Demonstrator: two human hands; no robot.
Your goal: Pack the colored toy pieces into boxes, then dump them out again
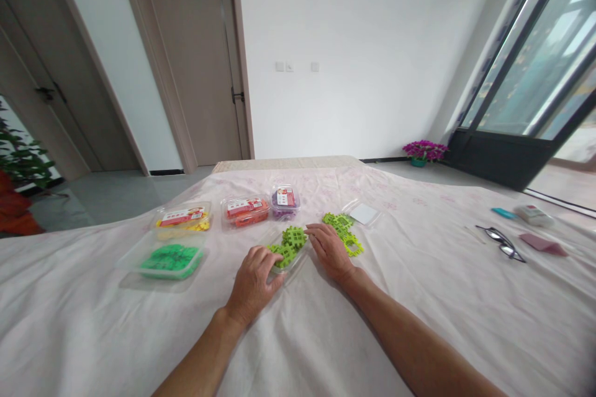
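A clear plastic box (298, 260) in front of me holds lime-green grid-like plastic building pieces (294, 237). My left hand (255, 279) curls around the box's near left side, its thumb and fingertips by the rim and the lower pieces. On the other side, my right hand (329, 253) has its fingers stretched towards the right edge of the box, with nothing visible in them. More lime-green pieces (339, 221) lie on the cloth just beyond the right hand, one of them a yellow-green ring shape (352, 245). A clear lid with a white label (364, 213) rests behind them.
Left of the box stand a tub of green pieces (171, 260) and labelled boxes with yellow (184, 218), red (246, 212) and purple (285, 200) contents. Eyeglasses (501, 242), a mauve cloth (544, 244) and a white packet (533, 215) lie far right on the tablecloth (419, 298).
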